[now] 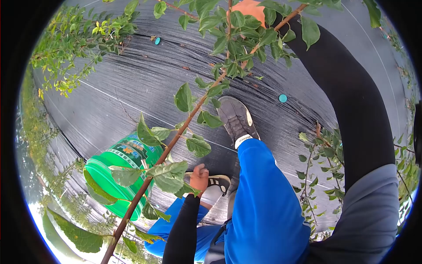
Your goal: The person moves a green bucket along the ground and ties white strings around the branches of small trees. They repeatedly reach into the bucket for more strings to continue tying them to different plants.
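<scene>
My left hand (200,178) is low in the middle, in front of a shoe (218,184), with its fingers curled in. Whether anything is inside them cannot be made out. Stretched far forward at the top, my right hand (250,9) is partly covered by leaves; its fingers are hidden. A long leafy branch (187,122) crosses the view diagonally, from bottom left up to the top right near my right forearm. To the left of my left hand, a green bucket (121,160) with printed writing is tilted on its side, partly behind the branch.
Black ground sheeting (176,88) with folds and pale lines lies underfoot. Two turquoise discs (283,98) are on it. Leafy bushes (79,44) stand at upper left, and more foliage (327,154) grows at right. My other shoe (236,116) is planted ahead.
</scene>
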Motion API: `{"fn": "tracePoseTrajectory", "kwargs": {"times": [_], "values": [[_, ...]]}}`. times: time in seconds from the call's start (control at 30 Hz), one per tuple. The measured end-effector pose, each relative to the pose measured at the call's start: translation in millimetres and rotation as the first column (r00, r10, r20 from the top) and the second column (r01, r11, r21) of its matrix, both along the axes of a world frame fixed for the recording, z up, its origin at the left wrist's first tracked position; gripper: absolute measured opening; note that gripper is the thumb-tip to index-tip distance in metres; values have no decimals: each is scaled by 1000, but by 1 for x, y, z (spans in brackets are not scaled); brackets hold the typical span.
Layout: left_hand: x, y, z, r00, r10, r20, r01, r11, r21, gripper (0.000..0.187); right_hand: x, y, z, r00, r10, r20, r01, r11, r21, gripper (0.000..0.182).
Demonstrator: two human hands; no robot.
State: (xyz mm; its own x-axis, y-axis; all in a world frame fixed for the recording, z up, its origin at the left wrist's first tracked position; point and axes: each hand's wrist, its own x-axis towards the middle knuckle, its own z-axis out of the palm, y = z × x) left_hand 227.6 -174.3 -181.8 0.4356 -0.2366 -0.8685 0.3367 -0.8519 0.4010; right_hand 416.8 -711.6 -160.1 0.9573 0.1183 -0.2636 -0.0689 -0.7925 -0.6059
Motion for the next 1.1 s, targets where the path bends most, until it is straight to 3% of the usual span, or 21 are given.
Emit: {"fn": "tracePoseTrajectory", "kwargs": {"times": [0.77,0.87,0.97,1.03,1.07,1.1], "values": [[4,2,7,1000,13,-18,-14,999,-37,36,-16,-13,20,942,-264,208,274,962,-21,21],[12,-8,27,999,27,-30,-26,999,19,35,-39,-20,36,758,-629,172,483,719,499,20],[7,-6,46,994,21,107,-9,994,-113,35,-62,-38,53,529,-849,-14,428,252,868,20],[-4,-9,68,990,39,139,-19,989,-145,35,-70,-52,67,429,-884,-184,236,-86,968,19],[-10,-8,79,987,66,145,-43,987,-156,35,-79,-41,88,398,-815,-421,251,-344,905,25],[-23,6,71,981,86,173,-55,983,-178,35,-105,-23,103,204,-837,-508,321,-433,842,19]]}}
